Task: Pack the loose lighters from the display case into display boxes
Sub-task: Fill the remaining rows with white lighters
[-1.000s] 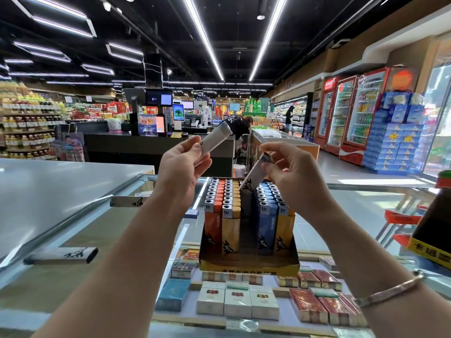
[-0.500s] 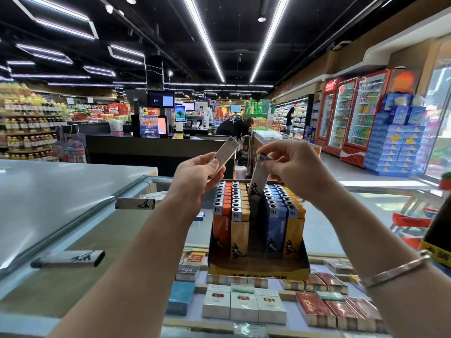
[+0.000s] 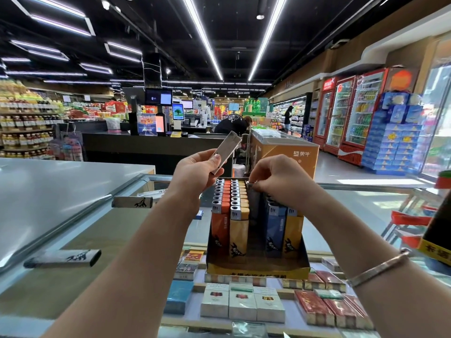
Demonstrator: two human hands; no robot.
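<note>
Two loose grey lighters and lie flat on the glass surface at far left, well apart from the display box. The left hand pinches a grey lighter by its lower end, tilted in the air above the box's orange and yellow rows. The right hand pinches the metal head of another lighter, which stands near upright in the middle gap of the box; how deep it sits appears partial, as the fingers hide it. Recommended: keep it vertical, head up, press straight down until level with its neighbours, then pass the left hand's lighter across.
</note>
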